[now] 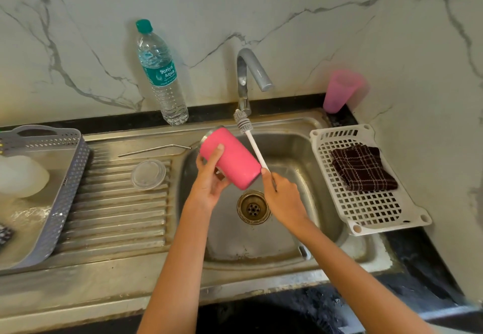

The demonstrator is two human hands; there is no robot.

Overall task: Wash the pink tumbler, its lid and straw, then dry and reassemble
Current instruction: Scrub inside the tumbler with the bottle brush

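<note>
1. The only legible writing is "Suriya Aqua" on the teal label of a clear water bottle (160, 73) with a teal cap, standing against the wall.
2. The left hand (209, 180) grips the pink tumbler (232, 162), tilted above the sink (261, 244), mouth pointing away.
3. The right hand (283, 196) pinches the white handle of a bottle brush (248, 135); its bristle head is outside the tumbler, near the tap (245, 77).
4. The clear lid (148, 174) and metal straw (154, 149) lie on the ribbed steel drainboard (117, 216).
5. A white basket (366, 213) on the black bench (431, 268) holds a dark checked cloth (363, 169); a pink cup (339, 90) stands behind it.
6. A grey tray (65, 190) sits left; the wall is white veined marble.
</note>
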